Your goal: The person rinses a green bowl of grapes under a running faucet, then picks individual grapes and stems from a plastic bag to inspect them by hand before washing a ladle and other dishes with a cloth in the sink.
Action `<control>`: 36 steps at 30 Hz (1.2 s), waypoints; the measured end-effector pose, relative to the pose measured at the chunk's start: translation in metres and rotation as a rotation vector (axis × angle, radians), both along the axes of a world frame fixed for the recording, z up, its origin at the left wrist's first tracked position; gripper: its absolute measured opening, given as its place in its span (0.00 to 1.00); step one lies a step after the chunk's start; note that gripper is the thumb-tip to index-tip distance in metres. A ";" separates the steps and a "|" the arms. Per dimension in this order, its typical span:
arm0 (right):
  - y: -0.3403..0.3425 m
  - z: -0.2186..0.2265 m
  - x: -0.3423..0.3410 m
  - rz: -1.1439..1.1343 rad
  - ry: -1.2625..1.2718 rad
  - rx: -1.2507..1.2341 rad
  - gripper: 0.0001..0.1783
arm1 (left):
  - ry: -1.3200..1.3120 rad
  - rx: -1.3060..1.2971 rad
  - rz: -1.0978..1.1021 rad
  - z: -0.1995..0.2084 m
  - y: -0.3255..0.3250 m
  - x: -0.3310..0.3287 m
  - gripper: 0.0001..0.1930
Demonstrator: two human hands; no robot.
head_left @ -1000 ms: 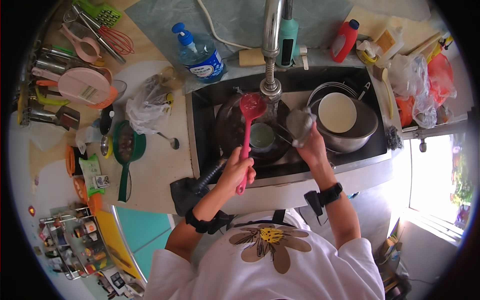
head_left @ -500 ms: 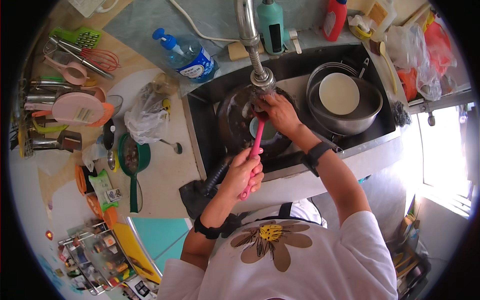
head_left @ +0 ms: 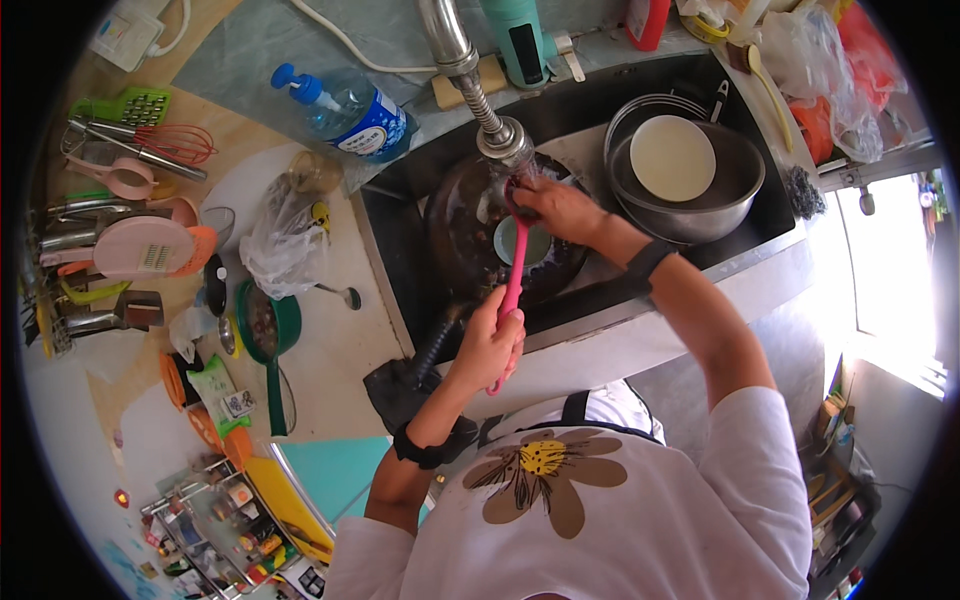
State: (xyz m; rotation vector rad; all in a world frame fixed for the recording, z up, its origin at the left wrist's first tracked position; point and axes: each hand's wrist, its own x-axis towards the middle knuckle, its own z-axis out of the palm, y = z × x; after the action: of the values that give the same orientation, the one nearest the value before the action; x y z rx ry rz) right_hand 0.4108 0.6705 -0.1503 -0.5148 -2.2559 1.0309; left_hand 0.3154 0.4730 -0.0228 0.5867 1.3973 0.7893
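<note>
My left hand point(head_left: 490, 340) is wrapped round the lower handle of a long pink-handled utensil point(head_left: 519, 258), held slantwise over the sink. My right hand point(head_left: 562, 210) has its fingers curled on the utensil's upper end, right below the metal faucet point(head_left: 505, 140). That end is dark and partly covered by the fingers, so its shape cannot be made out. Beneath both hands a dark wok point(head_left: 453, 220) lies in the black sink point(head_left: 400, 290), its black handle pointing toward me. A small pale green bowl point(head_left: 535, 243) sits inside the wok.
Right in the sink stands a steel pot point(head_left: 735, 205) with a cream bowl point(head_left: 672, 158) in it. A blue-pump soap bottle point(head_left: 365, 125) stands behind the left counter. Further left are a plastic bag point(head_left: 280, 245), a green pan point(head_left: 287, 325) and several hanging utensils.
The view has shifted slightly, so the sink and faucet sit further left and higher. My right fingers have shifted slightly at the utensil's upper end; both hands stay on it.
</note>
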 end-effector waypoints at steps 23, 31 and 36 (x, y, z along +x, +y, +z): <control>-0.078 0.017 -0.023 -0.250 0.191 -0.616 0.12 | 0.528 0.130 -0.056 -0.028 0.016 -0.012 0.14; -0.108 0.050 -0.024 -0.440 0.373 -0.729 0.07 | 1.051 0.407 -0.103 -0.023 0.011 -0.007 0.11; -0.104 0.055 -0.030 -0.473 0.382 -0.384 0.11 | 0.533 0.139 0.167 -0.013 0.006 -0.007 0.15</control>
State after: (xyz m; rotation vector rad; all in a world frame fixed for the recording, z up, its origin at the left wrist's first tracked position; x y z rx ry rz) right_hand 0.3809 0.5663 -0.0955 -0.8779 -1.5078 1.1885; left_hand 0.3083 0.4793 -0.0358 0.8370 1.9079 0.9078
